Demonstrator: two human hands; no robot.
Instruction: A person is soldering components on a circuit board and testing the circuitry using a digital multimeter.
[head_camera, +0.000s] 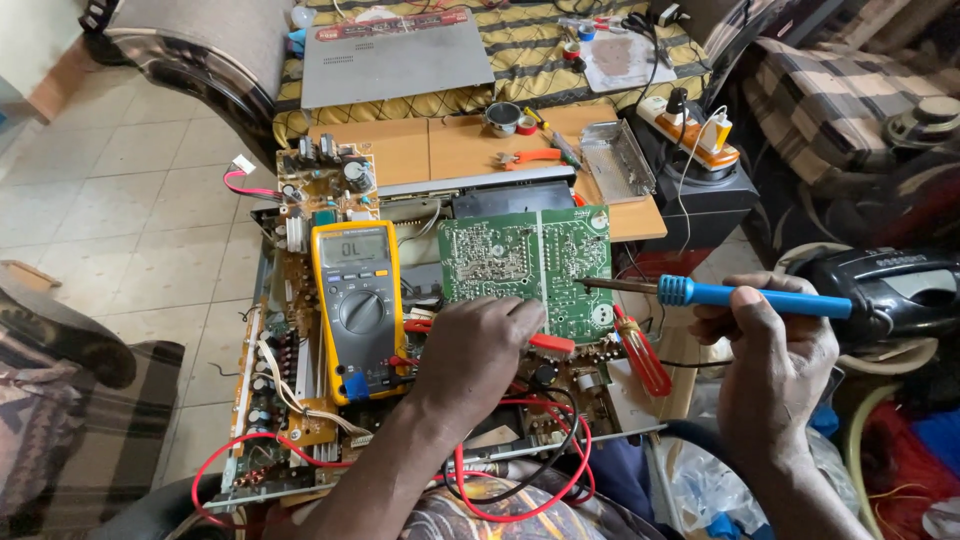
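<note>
Light, stiff, fragile green circuit board (515, 265): best held by edges. Left hand (475, 345) at six o'clock, fingers curled pinching it; right hand (765, 345) pinching blue soldering iron (740, 296).

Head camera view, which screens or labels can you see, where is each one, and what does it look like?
Grey rectangular screen: top of the yellow handheld multimeter lying on the brown circuit board, left of the left hand; dark digits on it.
Red strip label: along the far edge of the flat grey metal cover at the top; long and narrow.
</note>
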